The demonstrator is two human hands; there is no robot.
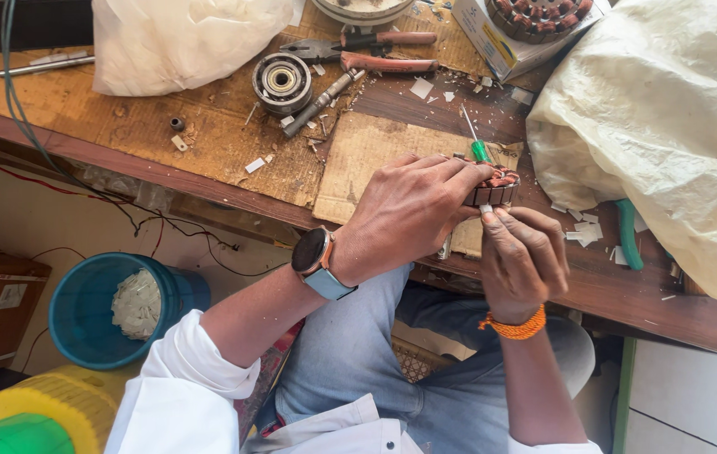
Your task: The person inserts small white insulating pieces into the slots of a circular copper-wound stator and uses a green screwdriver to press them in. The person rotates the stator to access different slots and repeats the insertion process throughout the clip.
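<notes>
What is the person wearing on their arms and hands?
The hands are bare, with no gloves. The left hand has a round dark watch on a light blue strap. The right hand has an orange thread band at the wrist. Both arms have white sleeves, pushed up.

Bright, even daylight; sharp focus.

— What's that round part?
— A small motor core (495,187), ring-shaped, grey metal with copper-coloured wire coils on top.
— Where is it?
— At the workbench's front edge, lying flat on a cardboard piece.
</notes>
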